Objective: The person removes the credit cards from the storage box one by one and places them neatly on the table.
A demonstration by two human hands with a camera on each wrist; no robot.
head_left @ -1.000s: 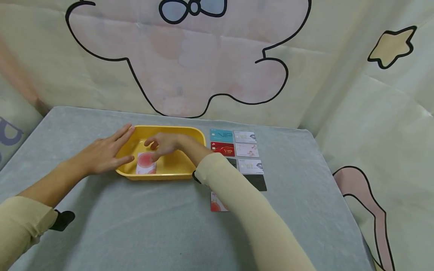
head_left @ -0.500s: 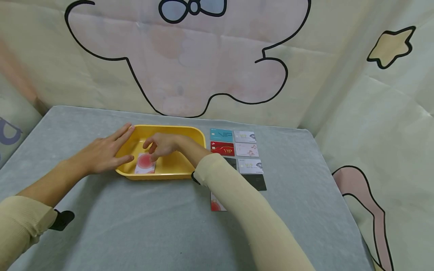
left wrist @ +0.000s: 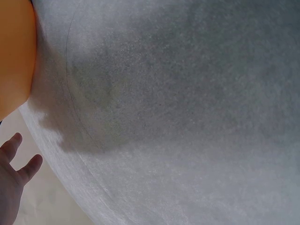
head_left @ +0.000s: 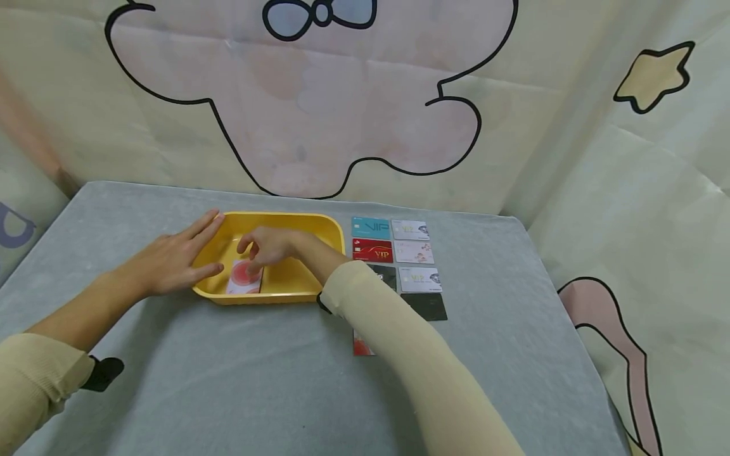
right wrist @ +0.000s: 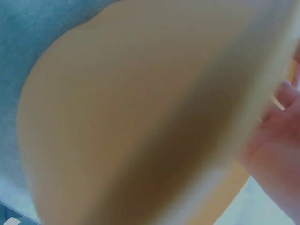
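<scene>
A yellow tray (head_left: 291,297) sits on the grey cloth. Inside, at its left end, is a white card with a pink round print (head_left: 244,282). My right hand (head_left: 270,246) reaches into the tray, thumb and curled fingers pinching the card near its upper right corner, which they partly hide. With fingers spread, my left hand (head_left: 171,261) touches the tray's left rim. The left wrist view catches part of the left hand (left wrist: 9,187) and the tray's side (left wrist: 14,56). In the right wrist view the right hand (right wrist: 279,145) is cut off behind a large tan blur.
Right of the tray lie cards in two columns: a blue VIP card (head_left: 371,228), a red VIP card (head_left: 372,251), several white cards (head_left: 420,279) and a black card (head_left: 424,306). The right sleeve (head_left: 399,335) covers part of another black card (head_left: 385,274) and a red-white card (head_left: 362,345).
The pink-printed card has shifted slightly left and tilted a little under the right fingers, which have closed in on its corner. The left hand stays at the tray's rim.
</scene>
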